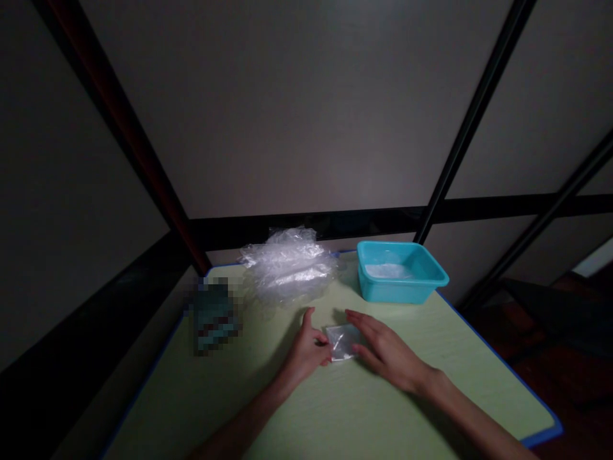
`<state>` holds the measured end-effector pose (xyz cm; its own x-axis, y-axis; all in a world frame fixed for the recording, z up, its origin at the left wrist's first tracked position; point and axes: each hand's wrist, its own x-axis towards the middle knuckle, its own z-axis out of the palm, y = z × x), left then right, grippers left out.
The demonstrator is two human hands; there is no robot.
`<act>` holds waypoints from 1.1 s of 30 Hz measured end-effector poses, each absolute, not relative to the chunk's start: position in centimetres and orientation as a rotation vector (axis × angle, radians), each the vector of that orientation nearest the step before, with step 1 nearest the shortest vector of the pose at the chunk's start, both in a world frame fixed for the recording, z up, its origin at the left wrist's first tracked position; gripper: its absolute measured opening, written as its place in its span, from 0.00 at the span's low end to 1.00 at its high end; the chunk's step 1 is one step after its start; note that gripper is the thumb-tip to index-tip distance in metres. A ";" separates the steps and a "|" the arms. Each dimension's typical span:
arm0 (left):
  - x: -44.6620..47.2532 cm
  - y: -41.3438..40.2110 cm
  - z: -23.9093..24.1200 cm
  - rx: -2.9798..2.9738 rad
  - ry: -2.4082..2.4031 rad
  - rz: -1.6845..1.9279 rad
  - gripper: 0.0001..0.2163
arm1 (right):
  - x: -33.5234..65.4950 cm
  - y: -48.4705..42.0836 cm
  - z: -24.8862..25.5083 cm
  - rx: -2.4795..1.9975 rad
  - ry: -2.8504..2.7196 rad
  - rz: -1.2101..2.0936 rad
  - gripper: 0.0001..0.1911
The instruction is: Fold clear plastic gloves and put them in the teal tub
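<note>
A small clear plastic bag point(343, 343) lies flat on the table between my two hands. My left hand point(307, 348) is at the bag's left edge; one finger points up and away, while the other fingertips close on that edge. Over the bag's right side, my right hand point(383, 348) is stretched out with its fingers apart, covering part of it. Beyond my hands sits a heap of clear plastic bags point(292, 265), crumpled and shiny. To the right of the heap stands a turquoise plastic basin point(402, 292) with flat, pale, clear-looking plastic inside.
The light green table point(297, 415) has a blue edge and stands against large panelled doors point(306, 115) with dark frames. At the table's left lies a dark greenish thing point(215, 316), blurred into blocks. Dark furniture shows at the far right.
</note>
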<state>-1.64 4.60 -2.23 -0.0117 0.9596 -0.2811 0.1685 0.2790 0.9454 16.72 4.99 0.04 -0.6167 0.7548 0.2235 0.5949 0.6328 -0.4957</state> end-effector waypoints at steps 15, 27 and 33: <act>-3.1 1.5 -0.5 2.761 1.251 0.273 0.31 | 17.2 4.9 -1.2 -0.913 -2.859 0.348 0.35; -3.5 0.3 -1.4 2.838 1.350 0.164 0.33 | 16.9 5.0 -0.9 -0.794 -2.873 0.268 0.39; -3.2 -0.1 -1.7 2.794 1.411 0.129 0.32 | 17.0 4.5 -1.2 -0.841 -2.861 0.225 0.40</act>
